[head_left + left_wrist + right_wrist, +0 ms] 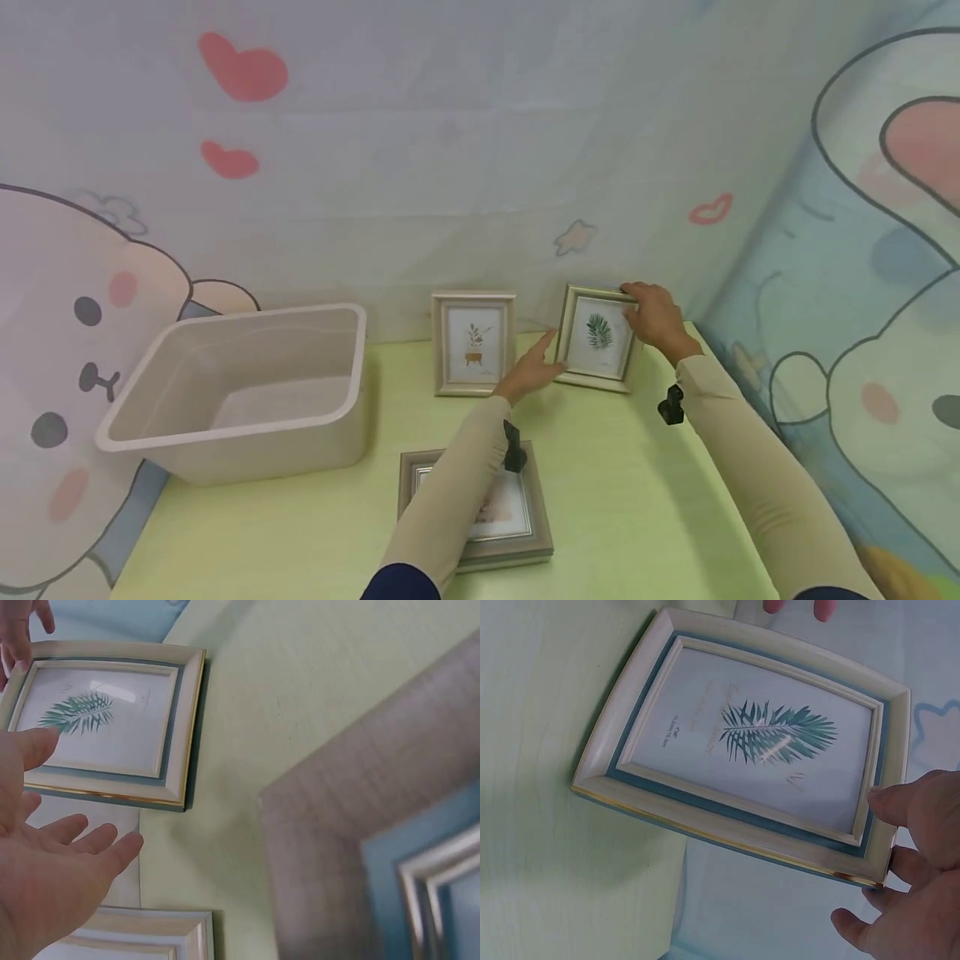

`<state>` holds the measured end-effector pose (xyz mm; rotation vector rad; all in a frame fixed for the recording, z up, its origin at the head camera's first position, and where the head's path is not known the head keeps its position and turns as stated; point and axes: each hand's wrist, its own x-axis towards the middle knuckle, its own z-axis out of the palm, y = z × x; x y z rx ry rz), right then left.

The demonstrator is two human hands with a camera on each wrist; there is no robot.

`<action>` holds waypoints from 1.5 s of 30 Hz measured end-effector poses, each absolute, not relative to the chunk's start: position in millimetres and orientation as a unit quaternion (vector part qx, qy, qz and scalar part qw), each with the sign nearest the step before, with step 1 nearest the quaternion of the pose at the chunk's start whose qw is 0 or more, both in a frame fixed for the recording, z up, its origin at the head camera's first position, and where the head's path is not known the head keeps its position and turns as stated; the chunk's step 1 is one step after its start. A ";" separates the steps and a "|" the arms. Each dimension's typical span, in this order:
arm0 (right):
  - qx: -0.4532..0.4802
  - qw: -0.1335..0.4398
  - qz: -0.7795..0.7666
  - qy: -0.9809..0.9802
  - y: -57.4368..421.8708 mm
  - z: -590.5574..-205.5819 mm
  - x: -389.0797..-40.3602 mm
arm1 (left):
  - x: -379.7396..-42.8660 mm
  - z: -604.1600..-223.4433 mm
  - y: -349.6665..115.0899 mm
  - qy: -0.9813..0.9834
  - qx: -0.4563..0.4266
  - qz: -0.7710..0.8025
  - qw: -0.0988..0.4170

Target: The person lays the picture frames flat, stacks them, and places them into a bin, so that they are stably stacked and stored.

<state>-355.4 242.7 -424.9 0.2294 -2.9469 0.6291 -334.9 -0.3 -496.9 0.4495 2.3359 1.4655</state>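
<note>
A picture frame with a green leaf print (pixel 599 335) stands tilted on the table by the back wall. My right hand (pixel 657 320) grips its upper right corner; in the right wrist view the thumb (pixel 900 801) lies on the front and fingers reach behind the edge. My left hand (pixel 529 371) is at the frame's left edge, fingers extended and spread; whether it touches cannot be told. Left of it stands a second picture frame with a potted plant print (pixel 474 346). A larger brown picture frame (pixel 517 546) lies flat nearer me, partly hidden by my left forearm.
An open beige plastic bin (pixel 247 429) stands on the left of the light green table (pixel 622 475). A cloth with cartoon prints (pixel 450 167) hangs behind the table and along its sides. Each wrist carries a small black camera mount (pixel 672 406).
</note>
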 end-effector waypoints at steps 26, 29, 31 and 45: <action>0.087 0.054 0.287 -0.952 255.9 -423.9 -350.2 | -346.1 -503.9 21.7 0.813 0.130 0.547 0.154; 0.089 0.052 0.276 -0.956 257.5 -421.9 -350.5 | -347.3 -504.5 22.5 0.813 0.132 0.545 0.156; 0.090 0.051 0.267 -0.958 258.4 -419.9 -350.6 | -348.0 -504.8 23.3 0.809 0.136 0.549 0.159; 0.107 0.049 0.264 -0.957 263.3 -415.0 -343.3 | -347.5 -508.9 21.5 0.790 0.159 0.564 0.180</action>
